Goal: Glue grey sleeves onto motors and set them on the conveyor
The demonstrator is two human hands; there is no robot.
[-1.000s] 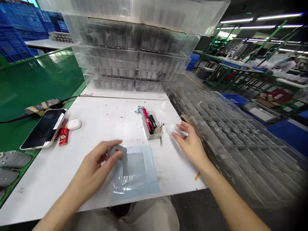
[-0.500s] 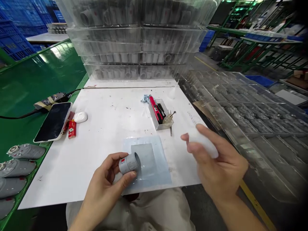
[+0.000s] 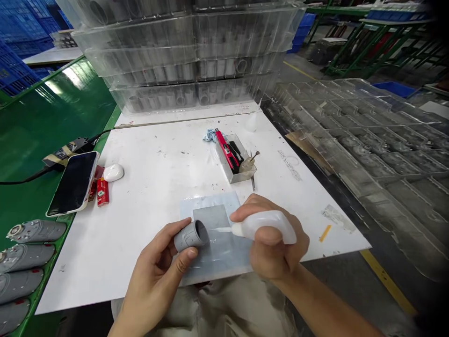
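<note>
My left hand (image 3: 159, 269) is closed round a short grey cylinder (image 3: 185, 237), its open end facing right. In my right hand (image 3: 280, 248) lies a white squeeze bottle (image 3: 268, 224), tilted on its side. Its thin nozzle (image 3: 223, 229) points left at the cylinder's mouth, a small gap apart. Below both hands a pale blue sheet (image 3: 224, 262) with a grey square (image 3: 210, 216) lies on the white table (image 3: 150, 187). Whether anything is inside the cylinder is too dark to tell.
Beyond the sheet stands a small clear box (image 3: 242, 177) with a red-handled tool (image 3: 226, 150). Left are a phone (image 3: 73, 182), a white earbud case (image 3: 113, 172) and grey cylindrical parts (image 3: 38, 230). Stacked clear trays (image 3: 154, 96) rise behind; more trays (image 3: 379, 140) lie right.
My right hand has brought the bottle left and turned its nozzle to the cylinder. The cylinder has rotated slightly in my left hand, hiding its red mark. The view has shifted a little.
</note>
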